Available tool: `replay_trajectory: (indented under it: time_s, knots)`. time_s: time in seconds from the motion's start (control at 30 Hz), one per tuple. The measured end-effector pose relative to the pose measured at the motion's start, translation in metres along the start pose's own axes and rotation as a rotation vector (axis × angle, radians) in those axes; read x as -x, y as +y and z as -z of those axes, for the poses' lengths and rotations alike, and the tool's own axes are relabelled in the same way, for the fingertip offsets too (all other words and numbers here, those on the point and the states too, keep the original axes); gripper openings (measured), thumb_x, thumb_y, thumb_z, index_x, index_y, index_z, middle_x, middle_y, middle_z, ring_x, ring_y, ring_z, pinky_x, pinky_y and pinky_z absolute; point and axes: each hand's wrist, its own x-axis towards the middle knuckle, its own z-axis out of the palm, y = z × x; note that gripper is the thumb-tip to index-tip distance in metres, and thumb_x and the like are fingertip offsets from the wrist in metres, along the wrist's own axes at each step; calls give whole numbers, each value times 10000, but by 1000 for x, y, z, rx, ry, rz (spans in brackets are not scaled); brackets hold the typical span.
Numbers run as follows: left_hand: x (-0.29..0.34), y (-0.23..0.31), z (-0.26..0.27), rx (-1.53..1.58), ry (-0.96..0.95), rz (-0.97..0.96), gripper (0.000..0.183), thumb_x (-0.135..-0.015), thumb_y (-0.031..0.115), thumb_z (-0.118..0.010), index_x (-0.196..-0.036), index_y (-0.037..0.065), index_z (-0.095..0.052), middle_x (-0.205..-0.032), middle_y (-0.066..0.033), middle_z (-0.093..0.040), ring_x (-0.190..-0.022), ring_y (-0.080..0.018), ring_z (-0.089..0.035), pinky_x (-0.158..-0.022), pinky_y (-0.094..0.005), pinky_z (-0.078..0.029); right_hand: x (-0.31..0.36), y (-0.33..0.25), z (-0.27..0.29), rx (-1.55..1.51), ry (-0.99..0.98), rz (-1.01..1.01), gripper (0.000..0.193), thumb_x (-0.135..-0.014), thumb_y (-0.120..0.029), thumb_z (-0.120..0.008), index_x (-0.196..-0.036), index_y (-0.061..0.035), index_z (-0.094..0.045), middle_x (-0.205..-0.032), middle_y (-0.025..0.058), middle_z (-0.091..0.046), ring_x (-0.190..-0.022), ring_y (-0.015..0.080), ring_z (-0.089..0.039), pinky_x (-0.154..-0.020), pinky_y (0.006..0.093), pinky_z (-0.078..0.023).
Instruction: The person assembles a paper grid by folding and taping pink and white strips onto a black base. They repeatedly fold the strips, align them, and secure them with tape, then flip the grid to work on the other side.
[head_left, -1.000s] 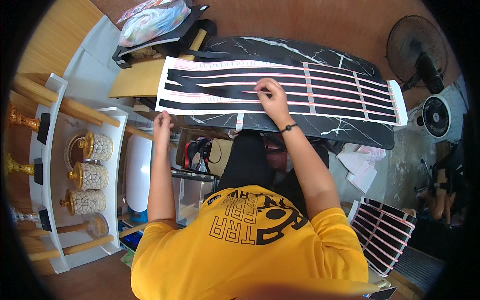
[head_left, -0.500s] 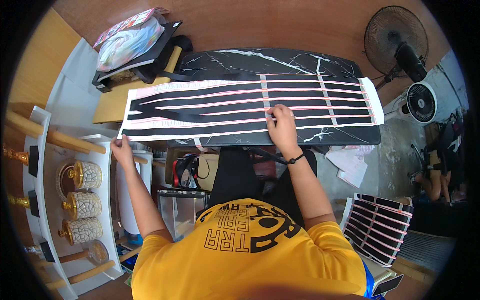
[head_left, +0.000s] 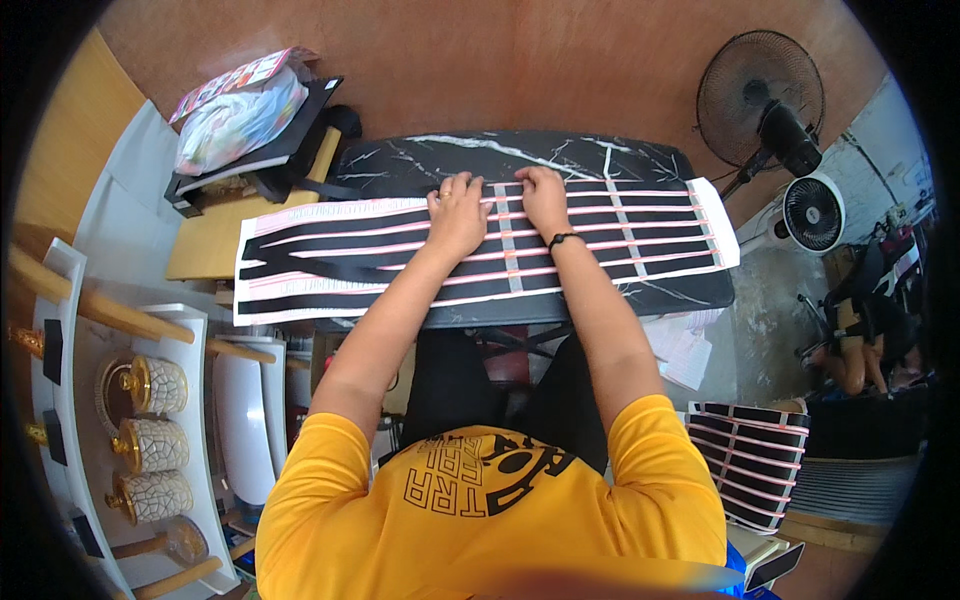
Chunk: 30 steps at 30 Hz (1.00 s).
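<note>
A long white sheet (head_left: 258,300) lies across the table, bearing rows of black strips (head_left: 350,237) with pink-and-white lines between them. Silvery tape bands (head_left: 508,255) cross the rows. My left hand (head_left: 458,215) rests on the upper rows with its fingers laid out over them, left of one tape band. Just right of that band, my right hand (head_left: 545,208) is at the sheet's far edge, fingers bent together; what they hold, if anything, is hidden. A loose black strip (head_left: 335,190) runs from the left toward my left hand.
The black marble-patterned table (head_left: 590,150) extends behind the sheet. Two fans (head_left: 762,98) stand at the right. A plastic bag (head_left: 240,120) sits on a black device at the far left. Shelves with gold-lidded jars (head_left: 155,445) stand left; another striped sheet (head_left: 745,465) lies lower right.
My left hand has left the sheet's near left corner and moved right and away, onto the upper rows. My right hand has moved from the middle to the far edge.
</note>
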Motion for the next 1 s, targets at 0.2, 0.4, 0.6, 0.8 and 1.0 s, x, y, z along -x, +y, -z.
replay_trajectory:
  time_s: [0.2, 0.4, 0.6, 0.8, 1.0]
  knots:
    - [-29, 3, -39, -6, -35, 130, 255, -892, 234, -648, -1070, 54, -671, -1120, -133, -612, -1150, -316, -531, -978, -539, -331, 7, 3, -2, -21, 2, 5, 127, -844, -55, -624, -900, -73, -736, -967, 117, -684, -932, 334, -596, -882, 429, -462]
    - [-55, -5, -36, -73, -262, 348, 219, -929, 289, -606, -978, 105, -714, -1015, -126, -728, -1005, -315, -668, -916, -506, -342, 7, -7, 1, -5, -64, -26, 129, -857, -102, -638, -912, -123, -753, -985, 64, -677, -995, 299, -577, -908, 431, -446]
    - [-64, -19, -31, 115, -386, 439, 232, -953, 331, -584, -1030, 155, -713, -1026, -82, -729, -1032, -277, -661, -895, -459, -331, 6, -8, 5, -3, -76, -40, 129, -859, -111, -645, -926, -136, -752, -989, 53, -662, -1025, 296, -563, -932, 437, -430]
    - [-62, -18, -31, 129, -409, 451, 252, -959, 350, -578, -1042, 151, -708, -1028, -88, -726, -1041, -279, -656, -890, -453, -338, -2, -11, 3, 69, -148, -63, 106, -836, -112, -696, -934, -151, -700, -1057, 46, -595, -1104, 294, -522, -933, 485, -418]
    - [-62, -23, -31, 153, -437, 461, 278, -956, 378, -573, -1056, 155, -704, -1065, -87, -721, -1066, -278, -651, -891, -455, -350, -13, -17, 4, 111, -266, -83, 137, -819, -97, -709, -927, -147, -642, -1085, 54, -553, -1132, 302, -502, -909, 518, -413]
